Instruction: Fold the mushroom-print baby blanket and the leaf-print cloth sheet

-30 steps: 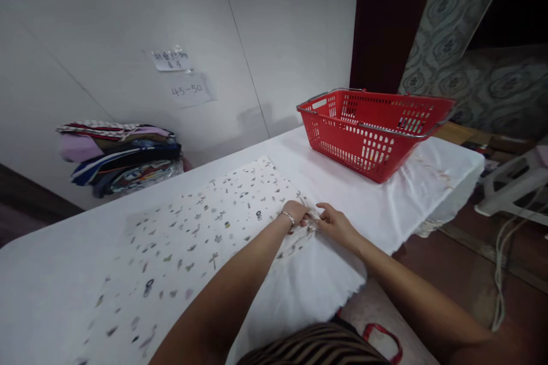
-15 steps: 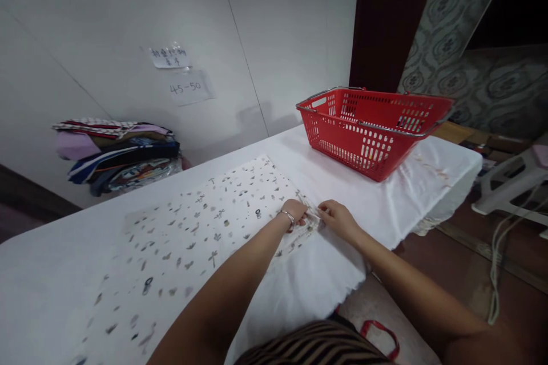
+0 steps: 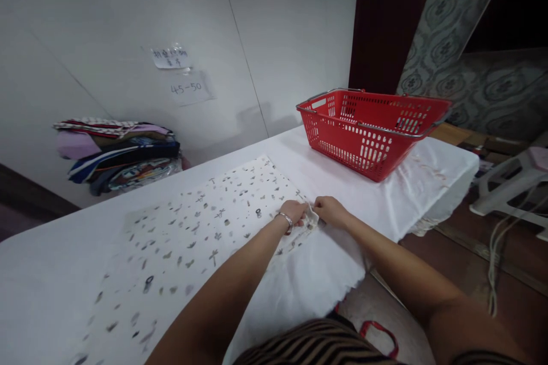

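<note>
A white cloth printed with small plants and other figures (image 3: 201, 239) lies spread flat over the white-covered table (image 3: 51, 274). At its right edge my left hand (image 3: 294, 214), with a bracelet at the wrist, is closed on a gathered bit of the printed cloth. Close beside it, my right hand (image 3: 331, 211) pinches the same edge, its fingers curled. Between the two hands the fabric is bunched and lifted a little. The fingertips partly hide the fold.
A red plastic basket (image 3: 355, 140) with metal handles stands at the table's far right. Folded clothes (image 3: 120, 154) are stacked by the wall at the left, below two paper signs (image 3: 186, 88). A white stool (image 3: 509, 182) and cables are off to the right.
My right hand has shifted slightly left, closer to my left hand, and its fingers have curled in more. The cloth between them is more bunched. My left hand has barely moved.
</note>
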{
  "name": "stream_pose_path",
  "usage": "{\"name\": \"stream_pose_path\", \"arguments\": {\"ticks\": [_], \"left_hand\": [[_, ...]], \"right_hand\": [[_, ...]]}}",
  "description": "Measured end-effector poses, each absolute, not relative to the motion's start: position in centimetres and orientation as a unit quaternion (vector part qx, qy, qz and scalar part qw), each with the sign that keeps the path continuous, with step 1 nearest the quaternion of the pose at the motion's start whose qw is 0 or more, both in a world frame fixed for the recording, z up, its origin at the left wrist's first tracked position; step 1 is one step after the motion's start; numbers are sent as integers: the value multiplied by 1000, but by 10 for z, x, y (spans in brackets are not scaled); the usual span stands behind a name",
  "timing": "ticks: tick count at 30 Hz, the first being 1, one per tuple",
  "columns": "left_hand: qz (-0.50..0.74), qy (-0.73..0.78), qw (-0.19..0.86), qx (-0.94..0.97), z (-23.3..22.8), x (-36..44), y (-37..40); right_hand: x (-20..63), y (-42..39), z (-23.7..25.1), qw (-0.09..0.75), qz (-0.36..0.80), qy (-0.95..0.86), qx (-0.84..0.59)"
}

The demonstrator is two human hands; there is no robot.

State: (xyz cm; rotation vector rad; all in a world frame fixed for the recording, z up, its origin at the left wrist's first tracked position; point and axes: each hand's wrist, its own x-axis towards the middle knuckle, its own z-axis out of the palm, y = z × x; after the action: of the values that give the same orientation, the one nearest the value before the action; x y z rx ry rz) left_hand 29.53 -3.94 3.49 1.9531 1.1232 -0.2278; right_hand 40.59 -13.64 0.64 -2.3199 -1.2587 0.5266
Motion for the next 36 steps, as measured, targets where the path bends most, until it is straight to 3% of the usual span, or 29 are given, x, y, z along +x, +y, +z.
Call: {"name": "stream_pose_path", "arguments": {"ticks": [5, 12, 19, 36], "left_hand": [[-14, 371, 245, 896, 26, 284, -36], [74, 296, 116, 945, 11, 255, -33], [102, 269, 123, 950, -12, 240, -35], [106, 267, 179, 941, -7, 238, -32]], "right_hand": [[416, -138, 0, 198, 206, -451, -846], [419, -112, 10, 146, 196, -498, -832], [419, -77, 10, 150, 179, -500, -834], [432, -37, 0, 185, 172, -476, -842]]}}
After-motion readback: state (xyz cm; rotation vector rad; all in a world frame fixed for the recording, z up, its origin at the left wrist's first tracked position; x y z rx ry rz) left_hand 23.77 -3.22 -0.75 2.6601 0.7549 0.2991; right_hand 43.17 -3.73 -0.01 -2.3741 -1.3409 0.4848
